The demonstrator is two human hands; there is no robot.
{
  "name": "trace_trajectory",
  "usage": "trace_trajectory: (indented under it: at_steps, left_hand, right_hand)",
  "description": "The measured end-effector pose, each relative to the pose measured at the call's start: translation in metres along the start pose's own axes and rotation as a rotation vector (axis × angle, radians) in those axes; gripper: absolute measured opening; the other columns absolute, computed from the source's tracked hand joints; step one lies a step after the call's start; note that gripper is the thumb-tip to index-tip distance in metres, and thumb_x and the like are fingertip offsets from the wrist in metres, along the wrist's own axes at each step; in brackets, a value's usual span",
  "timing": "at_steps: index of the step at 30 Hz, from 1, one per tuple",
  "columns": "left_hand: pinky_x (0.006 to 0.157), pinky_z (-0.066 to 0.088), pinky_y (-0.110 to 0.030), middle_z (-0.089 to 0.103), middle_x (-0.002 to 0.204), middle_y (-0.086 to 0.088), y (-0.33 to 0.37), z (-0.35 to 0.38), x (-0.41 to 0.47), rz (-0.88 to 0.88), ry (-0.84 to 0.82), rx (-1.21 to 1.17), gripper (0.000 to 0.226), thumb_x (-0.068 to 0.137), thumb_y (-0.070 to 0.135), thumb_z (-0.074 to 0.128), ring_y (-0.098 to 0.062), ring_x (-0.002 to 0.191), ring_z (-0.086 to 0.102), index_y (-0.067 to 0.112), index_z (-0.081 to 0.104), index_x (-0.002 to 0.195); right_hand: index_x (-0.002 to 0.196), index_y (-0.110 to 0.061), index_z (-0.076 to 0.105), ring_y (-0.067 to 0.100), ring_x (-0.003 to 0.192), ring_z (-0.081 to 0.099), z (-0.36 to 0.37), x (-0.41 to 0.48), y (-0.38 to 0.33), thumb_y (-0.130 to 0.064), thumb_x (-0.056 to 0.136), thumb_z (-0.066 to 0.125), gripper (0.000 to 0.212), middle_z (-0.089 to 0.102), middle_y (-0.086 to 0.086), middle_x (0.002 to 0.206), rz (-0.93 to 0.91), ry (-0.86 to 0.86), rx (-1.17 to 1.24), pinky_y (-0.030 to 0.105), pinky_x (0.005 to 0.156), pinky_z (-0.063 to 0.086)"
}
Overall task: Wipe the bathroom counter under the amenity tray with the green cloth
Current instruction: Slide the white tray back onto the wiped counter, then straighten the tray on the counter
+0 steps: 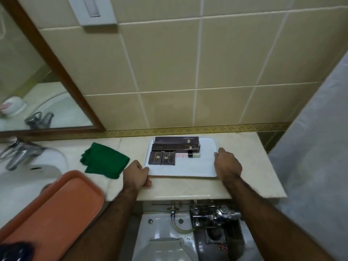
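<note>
A white amenity tray [195,169] rests on the beige marble counter [250,166], against the tiled wall. It carries several dark boxes [176,146] and a small bottle. My left hand [136,175] grips the tray's front left corner. My right hand [227,163] grips its right edge, fingers curled over the rim. The green cloth [104,160] lies crumpled on the counter just left of the tray, with neither hand touching it.
An orange tray [56,206] juts over the sink [22,185] at lower left, with a chrome tap [17,153] behind. A mirror [32,81] hangs at left. Below the counter edge are a toilet [165,242] and metal valves [216,215]. A grey curtain [316,147] borders the right.
</note>
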State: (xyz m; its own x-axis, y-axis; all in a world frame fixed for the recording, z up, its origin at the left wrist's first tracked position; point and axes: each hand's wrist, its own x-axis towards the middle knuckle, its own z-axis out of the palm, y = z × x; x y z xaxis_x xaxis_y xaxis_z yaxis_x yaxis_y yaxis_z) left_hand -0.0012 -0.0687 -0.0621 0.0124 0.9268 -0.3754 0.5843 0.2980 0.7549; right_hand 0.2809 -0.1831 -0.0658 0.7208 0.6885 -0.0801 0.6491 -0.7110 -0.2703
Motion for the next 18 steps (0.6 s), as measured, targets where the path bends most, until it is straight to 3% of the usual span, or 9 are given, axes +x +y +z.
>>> trace_trajectory:
  at_steps: [3, 7, 14, 16, 18]
  left_hand:
    - [0.053, 0.063, -0.044, 0.073, 0.074, -0.032, -0.010, -0.002, 0.005, -0.035, 0.011, -0.040, 0.016, 0.087, 0.004, 0.058, -0.035, 0.048, 0.072, 0.010, 0.045, 0.081]
    - [0.059, 0.065, -0.041, 0.074, 0.085, -0.027, -0.017, 0.007, 0.017, -0.076, 0.012, -0.059, 0.017, 0.091, 0.006, 0.061, -0.031, 0.051, 0.075, 0.010, 0.047, 0.083]
    - [0.066, 0.066, -0.050, 0.074, 0.086, -0.021, -0.003, 0.015, 0.041, -0.049, -0.012, 0.053, 0.016, 0.095, 0.010, 0.058, -0.027, 0.050, 0.074, 0.013, 0.048, 0.083]
    - [0.063, 0.066, -0.048, 0.075, 0.081, -0.017, -0.002, 0.007, 0.040, -0.012, -0.055, 0.129, 0.017, 0.096, 0.021, 0.064, -0.026, 0.052, 0.075, 0.011, 0.055, 0.084]
    - [0.065, 0.064, -0.039, 0.073, 0.075, -0.005, 0.000, -0.014, 0.046, 0.095, -0.029, 0.355, 0.035, 0.093, 0.048, 0.066, -0.022, 0.061, 0.072, 0.014, 0.068, 0.084]
  right_hand:
    - [0.121, -0.015, 0.060, 0.030, 0.096, 0.071, 0.012, 0.014, -0.015, -0.038, 0.108, 0.040, 0.034, 0.071, 0.010, 0.110, -0.004, -0.034, -0.005, 0.035, 0.069, 0.049]
    - [0.116, -0.015, 0.064, 0.033, 0.099, 0.069, 0.028, 0.033, -0.015, -0.040, 0.106, 0.043, 0.034, 0.071, 0.011, 0.111, 0.014, -0.066, 0.002, 0.033, 0.070, 0.045]
    - [0.099, -0.017, 0.069, 0.031, 0.090, 0.067, 0.034, 0.059, -0.010, -0.047, 0.101, 0.053, 0.034, 0.073, 0.009, 0.099, 0.054, -0.041, 0.056, 0.037, 0.075, 0.055]
    - [0.106, -0.013, 0.066, 0.034, 0.094, 0.066, 0.027, 0.060, -0.015, -0.046, 0.098, 0.060, 0.034, 0.070, 0.013, 0.105, 0.070, -0.038, 0.055, 0.041, 0.077, 0.055]
    - [0.117, -0.007, 0.058, 0.041, 0.104, 0.063, 0.016, 0.058, -0.028, -0.039, 0.093, 0.070, 0.042, 0.063, 0.019, 0.115, 0.035, 0.046, 0.032, 0.046, 0.079, 0.054]
